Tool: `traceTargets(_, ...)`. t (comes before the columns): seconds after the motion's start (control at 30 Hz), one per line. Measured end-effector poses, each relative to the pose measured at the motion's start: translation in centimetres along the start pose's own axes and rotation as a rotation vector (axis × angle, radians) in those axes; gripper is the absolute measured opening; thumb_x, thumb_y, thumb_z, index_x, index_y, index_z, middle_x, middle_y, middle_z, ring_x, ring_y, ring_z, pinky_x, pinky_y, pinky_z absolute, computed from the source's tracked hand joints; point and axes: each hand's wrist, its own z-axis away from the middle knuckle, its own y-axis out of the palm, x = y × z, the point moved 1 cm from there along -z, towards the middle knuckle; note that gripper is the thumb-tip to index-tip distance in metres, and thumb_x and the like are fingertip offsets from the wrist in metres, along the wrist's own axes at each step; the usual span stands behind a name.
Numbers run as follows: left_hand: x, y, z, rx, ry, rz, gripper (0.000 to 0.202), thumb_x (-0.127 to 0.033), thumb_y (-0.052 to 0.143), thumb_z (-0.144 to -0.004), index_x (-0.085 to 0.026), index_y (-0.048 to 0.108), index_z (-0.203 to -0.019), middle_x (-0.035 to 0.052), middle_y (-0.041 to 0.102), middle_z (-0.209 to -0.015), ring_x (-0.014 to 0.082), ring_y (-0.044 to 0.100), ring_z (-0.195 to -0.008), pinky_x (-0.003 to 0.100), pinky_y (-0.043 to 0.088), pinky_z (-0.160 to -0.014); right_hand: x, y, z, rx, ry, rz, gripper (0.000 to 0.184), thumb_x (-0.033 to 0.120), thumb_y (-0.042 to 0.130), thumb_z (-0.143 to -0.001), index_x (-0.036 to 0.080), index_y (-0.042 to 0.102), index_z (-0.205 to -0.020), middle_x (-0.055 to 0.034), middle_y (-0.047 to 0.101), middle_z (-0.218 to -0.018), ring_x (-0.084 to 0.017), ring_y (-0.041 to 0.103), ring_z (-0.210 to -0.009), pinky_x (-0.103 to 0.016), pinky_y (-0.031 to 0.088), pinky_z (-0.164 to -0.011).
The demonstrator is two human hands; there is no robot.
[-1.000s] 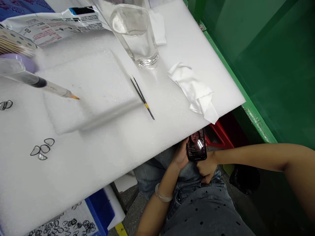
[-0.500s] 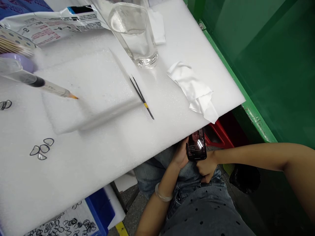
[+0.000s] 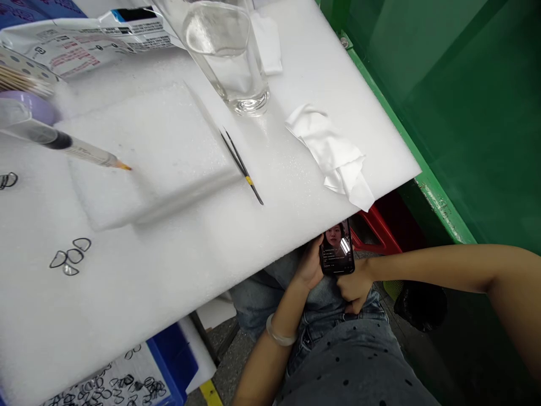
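Note:
Below the table's front edge, my left hand [image 3: 310, 269] is closed around a smartphone [image 3: 338, 256] with its lit screen facing up. My right hand [image 3: 356, 286] rests on my lap just under the phone's right side. Its fingers are curled in; the phone covers part of it, so what it holds, if anything, is hidden. On the white foam sheet [image 3: 203, 242] lie black tweezers [image 3: 242, 168] with a yellow band. A crumpled white tissue [image 3: 332, 155] sits near the edge above the phone.
A glass of water [image 3: 236, 67] stands behind the tweezers. At left are a syringe [image 3: 84, 151] with an orange tip, cotton swabs [image 3: 23, 82], a foil pack [image 3: 88, 45] and small black wire rings [image 3: 75, 256]. A blue tray [image 3: 173, 361] of rings sits below; a green panel [image 3: 443, 84] borders the right.
The view of the table has shifted very slightly left. Both hands and the phone keep their places; the picture on its screen differs a little.

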Motion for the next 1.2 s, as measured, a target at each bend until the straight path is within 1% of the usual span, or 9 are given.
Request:
traceTargets(0.1,-0.1,0.0,0.1,-0.008,-0.002,-0.002,0.042,-0.039,0.062,-0.094,-0.014,0.066,-0.127,0.0111,0.059,-0.146,0.0283,0.048,-0.142,0.042,0.037,-0.121,0.0,-0.4,0.0,0.046,-0.023,-0.011,0.058,0.059,0.060,-0.094,0.018,0.052,-0.055,0.0044,0.046,-0.045,-0.011,0.046,-0.043,-0.025,0.044,-0.052)
traceTargets(0.23,-0.1,0.1,0.2,-0.022,-0.005,-0.014,0.042,-0.040,0.063,-0.093,-0.015,0.067,-0.126,0.0113,0.061,-0.144,0.0290,0.049,-0.141,0.043,0.037,-0.121,-0.1,-1.0,-0.1,0.075,-0.033,-0.020,0.057,0.058,0.062,-0.094,0.018,0.051,-0.054,0.0049,0.046,-0.046,-0.011,0.045,-0.043,-0.025,0.044,-0.052)
traceTargets(0.5,0.0,0.0,0.0,-0.018,-0.007,-0.009,0.044,-0.040,0.063,-0.093,-0.014,0.065,-0.128,0.0125,0.060,-0.145,0.0298,0.049,-0.142,0.043,0.037,-0.121,-0.2,-0.8,-0.2,0.051,-0.045,-0.009,0.058,0.058,0.061,-0.095,0.018,0.049,-0.054,0.0060,0.042,-0.044,-0.010,0.040,-0.041,-0.024,0.041,-0.049)
traceTargets(0.63,0.0,-0.1,0.0,-0.024,0.006,-0.018,0.044,-0.039,0.063,-0.093,-0.014,0.064,-0.129,0.0124,0.062,-0.142,0.0293,0.053,-0.137,0.043,0.038,-0.120,-0.1,-0.5,-0.1,0.027,-0.045,0.006,0.058,0.060,0.064,-0.092,0.019,0.048,-0.054,0.0060,0.043,-0.044,-0.011,0.042,-0.043,-0.024,0.042,-0.051)
traceTargets(0.8,0.0,0.0,0.0,-0.006,0.006,-0.023,0.041,-0.039,0.061,-0.094,-0.013,0.066,-0.126,0.0116,0.065,-0.139,0.0282,0.056,-0.135,0.043,0.038,-0.120,-0.1,-0.2,-0.1,0.000,-0.050,0.015,0.059,0.060,0.059,-0.095,0.019,0.048,-0.054,0.0057,0.042,-0.044,-0.011,0.042,-0.042,-0.024,0.041,-0.050)
traceTargets(0.9,0.0,-0.1,-0.1,-0.021,0.010,-0.018,0.041,-0.039,0.062,-0.094,-0.014,0.066,-0.127,0.0109,0.066,-0.138,0.0282,0.056,-0.135,0.044,0.038,-0.120,-0.2,-0.3,-0.1,0.006,-0.068,0.005,0.059,0.060,0.059,-0.095,0.019,0.048,-0.055,0.0061,0.041,-0.044,-0.010,0.041,-0.042,-0.024,0.041,-0.050)
traceTargets(1.0,0.1,-0.1,-0.1,-0.032,-0.001,-0.006,0.042,-0.039,0.062,-0.094,-0.014,0.065,-0.128,0.0106,0.064,-0.141,0.0282,0.053,-0.138,0.043,0.038,-0.120,-0.3,-0.5,-0.2,0.036,-0.070,-0.001,0.057,0.059,0.062,-0.094,0.018,0.047,-0.056,0.0065,0.042,-0.045,-0.010,0.041,-0.042,-0.023,0.041,-0.050)
traceTargets(1.07,0.1,-0.1,-0.1,-0.027,0.010,-0.004,0.041,-0.039,0.064,-0.093,-0.014,0.067,-0.126,0.0108,0.064,-0.140,0.0284,0.052,-0.139,0.042,0.037,-0.120,-0.3,-0.7,-0.3,0.056,-0.066,-0.005,0.057,0.058,0.063,-0.094,0.018,0.048,-0.057,0.0065,0.042,-0.045,-0.010,0.042,-0.042,-0.023,0.042,-0.050)
traceTargets(1.2,0.0,0.2,0.0,-0.012,0.035,-0.007,0.037,-0.039,0.067,-0.090,-0.015,0.072,-0.118,0.0106,0.069,-0.133,0.0294,0.053,-0.138,0.044,0.038,-0.120,-0.3,-0.9,-0.3,0.078,-0.069,-0.012,0.058,0.060,0.062,-0.094,0.018,0.048,-0.057,0.0065,0.042,-0.045,-0.010,0.042,-0.042,-0.023,0.042,-0.050)
